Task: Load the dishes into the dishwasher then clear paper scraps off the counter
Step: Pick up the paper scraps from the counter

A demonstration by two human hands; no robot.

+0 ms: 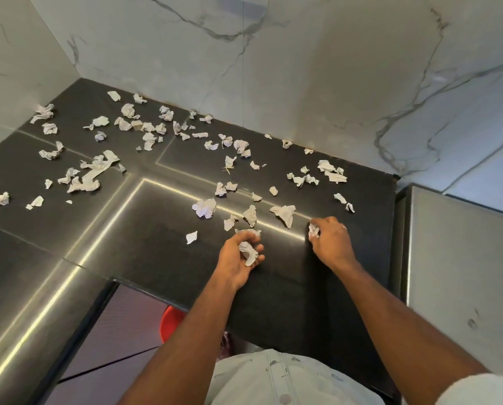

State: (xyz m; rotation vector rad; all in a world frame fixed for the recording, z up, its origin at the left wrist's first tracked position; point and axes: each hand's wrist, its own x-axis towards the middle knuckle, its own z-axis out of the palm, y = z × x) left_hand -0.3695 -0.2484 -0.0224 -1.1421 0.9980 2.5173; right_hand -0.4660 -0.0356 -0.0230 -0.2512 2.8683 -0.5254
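Both hands' fingers, left hand (238,255) and right hand (330,241), clutch crumpled scraps (249,252) above counter (145,247).

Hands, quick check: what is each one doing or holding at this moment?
Left hand: fingers curled round a crumpled paper scrap.
Right hand: gripping another paper scrap against the counter.

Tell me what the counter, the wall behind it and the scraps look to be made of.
Counter: dark polished stone, probably granite; it mirrors light streaks.
Wall: white glossy marble-look slab or tile, grey veins, with a seam.
Scraps: thin white paper, crumpled and torn.
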